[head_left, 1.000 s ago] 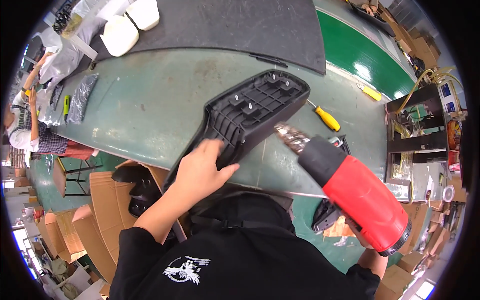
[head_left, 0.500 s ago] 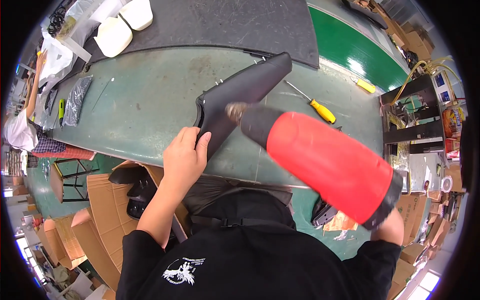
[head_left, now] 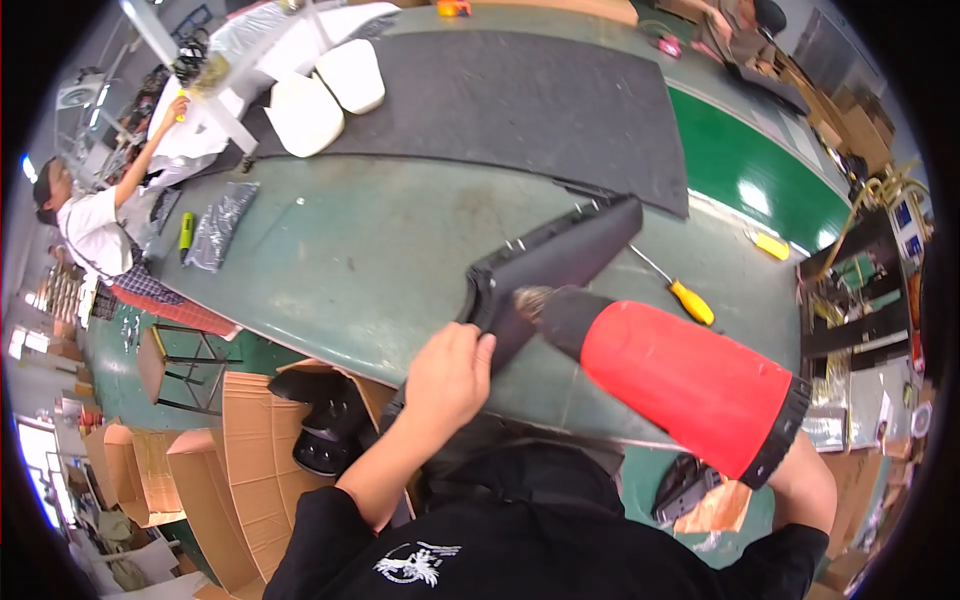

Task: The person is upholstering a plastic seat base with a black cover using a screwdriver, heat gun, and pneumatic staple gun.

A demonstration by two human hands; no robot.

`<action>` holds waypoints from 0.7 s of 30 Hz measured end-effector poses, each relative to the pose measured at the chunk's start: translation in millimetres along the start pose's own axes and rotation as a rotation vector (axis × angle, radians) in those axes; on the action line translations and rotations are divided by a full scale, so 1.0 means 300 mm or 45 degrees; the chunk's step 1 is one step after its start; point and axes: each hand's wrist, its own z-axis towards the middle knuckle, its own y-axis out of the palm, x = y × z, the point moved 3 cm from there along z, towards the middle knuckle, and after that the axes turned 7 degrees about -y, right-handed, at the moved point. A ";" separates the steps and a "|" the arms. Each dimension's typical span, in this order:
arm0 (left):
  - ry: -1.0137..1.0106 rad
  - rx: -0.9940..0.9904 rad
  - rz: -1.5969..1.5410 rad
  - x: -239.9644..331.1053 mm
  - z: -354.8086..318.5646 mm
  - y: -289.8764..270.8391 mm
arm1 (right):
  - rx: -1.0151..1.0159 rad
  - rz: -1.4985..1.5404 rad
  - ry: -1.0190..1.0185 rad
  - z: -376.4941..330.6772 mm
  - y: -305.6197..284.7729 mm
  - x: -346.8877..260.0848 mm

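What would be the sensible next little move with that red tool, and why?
Probably ease the red power driver forward so its tip seats on the black plastic part. The tip sits right at the part's edge, and the left hand grips that part on the green table, steadying it.

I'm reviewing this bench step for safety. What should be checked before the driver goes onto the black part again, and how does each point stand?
1. Left hand steadies the black plastic part: ok, it grips the near end.
2. Part is supported: ok, it lies on the green table.
3. Red power driver is firmly held: cannot tell, the right hand is mostly hidden behind it.
4. Driver tip sits on a fastener: cannot tell, the tip is blurred.
5. Fingers away from the tip: not ok, the left hand lies close beside it.
6. Loose tools out of the way: ok, the yellow-handled screwdriver lies apart to the right.
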 end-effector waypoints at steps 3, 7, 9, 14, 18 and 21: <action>0.026 0.013 0.005 0.004 -0.001 0.000 | 0.002 -0.016 0.093 -0.125 -0.104 -0.027; 0.015 0.036 0.045 0.005 -0.005 -0.003 | -0.004 -0.060 0.209 -0.246 -0.177 -0.036; 0.028 0.025 0.021 0.007 -0.005 -0.003 | -0.025 -0.112 0.213 -0.270 -0.191 -0.040; 0.023 0.038 0.018 0.007 -0.007 -0.002 | -0.019 0.029 0.254 -0.249 -0.187 -0.034; 0.021 0.064 0.012 0.005 -0.009 -0.004 | 0.015 0.060 0.196 -0.213 -0.184 -0.038; -0.009 0.066 -0.027 0.001 -0.012 -0.006 | 0.160 0.227 0.293 -0.211 -0.185 -0.047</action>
